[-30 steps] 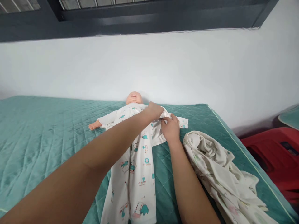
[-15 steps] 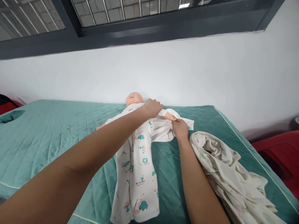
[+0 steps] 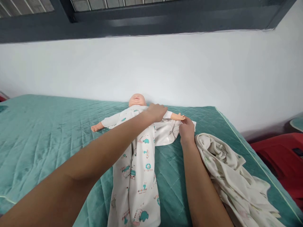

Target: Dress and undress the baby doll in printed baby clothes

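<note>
A baby doll lies on its back on a green quilted cover, dressed in a white baby gown printed with small animals. My left hand crosses its chest and closes round the sleeve at the upper arm on the right side. With closed fingers, my right hand holds the doll's hand, which sticks out of the cuff. Beneath that arm lies a spread piece of white cloth. The doll's other arm rests outstretched on the left, its hand bare.
A crumpled cream patterned cloth lies beside my right forearm. The green quilted cover reaches back to a white wall below a dark window frame. A red plastic chair stands off the right edge.
My right hand has shifted slightly right with the doll's hand, and that arm looks straighter. My left hand stays at the sleeve. The view has tilted down a little.
</note>
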The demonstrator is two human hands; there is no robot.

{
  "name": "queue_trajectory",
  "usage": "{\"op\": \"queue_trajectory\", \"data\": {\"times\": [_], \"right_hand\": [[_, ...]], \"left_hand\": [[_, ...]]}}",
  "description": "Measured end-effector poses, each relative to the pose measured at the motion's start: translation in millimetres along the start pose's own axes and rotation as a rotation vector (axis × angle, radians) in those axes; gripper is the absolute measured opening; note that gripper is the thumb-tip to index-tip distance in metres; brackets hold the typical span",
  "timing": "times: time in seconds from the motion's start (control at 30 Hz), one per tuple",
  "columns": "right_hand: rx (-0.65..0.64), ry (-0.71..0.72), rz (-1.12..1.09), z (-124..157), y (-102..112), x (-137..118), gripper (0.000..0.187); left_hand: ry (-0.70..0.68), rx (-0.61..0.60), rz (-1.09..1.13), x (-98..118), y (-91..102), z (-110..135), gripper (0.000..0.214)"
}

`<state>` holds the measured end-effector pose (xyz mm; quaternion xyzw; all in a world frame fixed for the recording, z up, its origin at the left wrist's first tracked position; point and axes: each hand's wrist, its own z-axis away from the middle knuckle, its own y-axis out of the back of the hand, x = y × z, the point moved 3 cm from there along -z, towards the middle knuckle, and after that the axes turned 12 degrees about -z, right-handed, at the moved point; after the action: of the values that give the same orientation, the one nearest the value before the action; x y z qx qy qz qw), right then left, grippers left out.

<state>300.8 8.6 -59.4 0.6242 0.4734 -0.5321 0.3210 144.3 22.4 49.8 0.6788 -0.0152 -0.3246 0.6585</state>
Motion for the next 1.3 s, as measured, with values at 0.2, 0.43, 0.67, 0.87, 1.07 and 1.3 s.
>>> {"op": "queue_trajectory", "data": {"times": [0.2,0.43,0.67,0.87,1.07,1.3], "right_hand": [[0.086,-0.012,0.06,1,4,-1,0.067],[-0.012,0.328,0.411,30,-27,-34,0.054],[-0.132,0.136,0.263,72,-70,-46,0.039],[-0.238,-0.156,0.404,73,-67,-39,0.042],[-0.188,-0.2,0.125,72,-69,-41,0.044],[-0.132,-0.243,0.036,67,-66,-36,0.038]], "left_hand": [[0.179,0.329,0.368,-25,1.2,63,0.032],[0.837,0.646,1.102,-71,-98.6,168,0.028],[0.773,0.377,1.383,-76,-128.3,180,0.052],[0.633,0.346,1.607,-66,-124.5,177,0.065],[0.489,0.44,1.701,-60,-117.7,171,0.06],[0.388,0.484,1.687,-57,-119.8,155,0.054]]}}
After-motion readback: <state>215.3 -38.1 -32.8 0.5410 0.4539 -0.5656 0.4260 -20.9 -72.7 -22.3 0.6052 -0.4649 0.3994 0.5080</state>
